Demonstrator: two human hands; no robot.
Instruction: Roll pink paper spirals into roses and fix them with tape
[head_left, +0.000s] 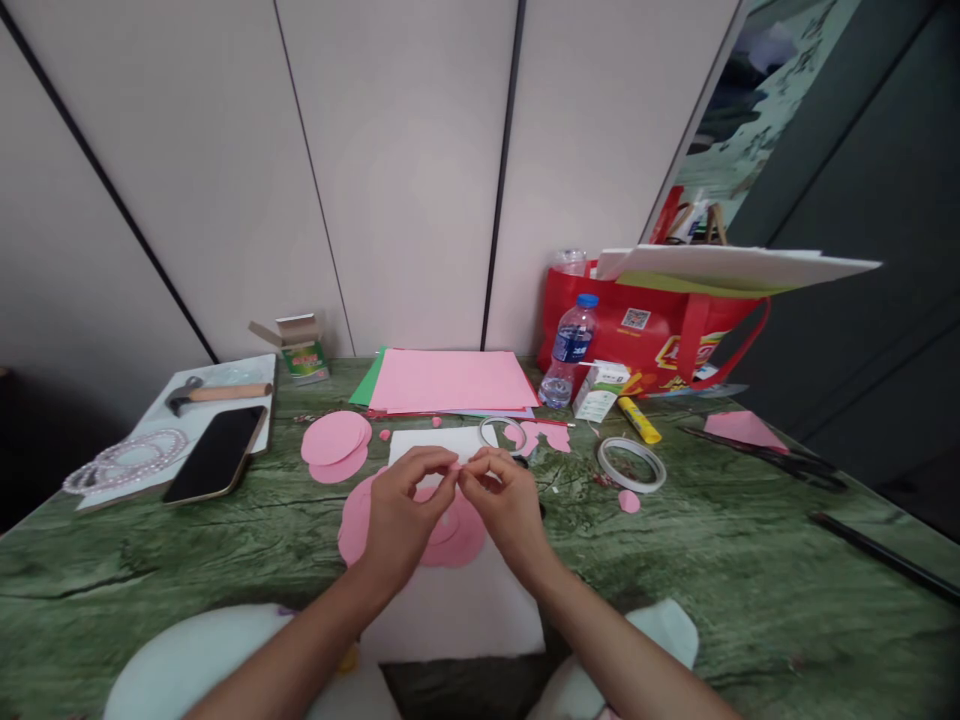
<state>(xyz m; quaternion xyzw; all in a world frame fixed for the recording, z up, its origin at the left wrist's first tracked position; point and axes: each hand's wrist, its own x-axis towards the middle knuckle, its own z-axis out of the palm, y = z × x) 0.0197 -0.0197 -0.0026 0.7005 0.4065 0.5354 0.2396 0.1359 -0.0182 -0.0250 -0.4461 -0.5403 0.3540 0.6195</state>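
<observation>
My left hand and my right hand meet above the middle of the table, each in a pinch. Between their fingertips is a tiny piece of pink paper, mostly hidden by the fingers. Below them lie round pink paper shapes, partly covered by my left hand. These rest on a white sheet that reaches toward the table's front edge. A stack of pink paper circles lies to the left. Pink paper scraps and a roll of tape lie to the right.
At the back are pink sheets, a small open box, a water bottle, a carton and a red bag. On the left lie a hammer and phone; on the right, a glue stick and scissors.
</observation>
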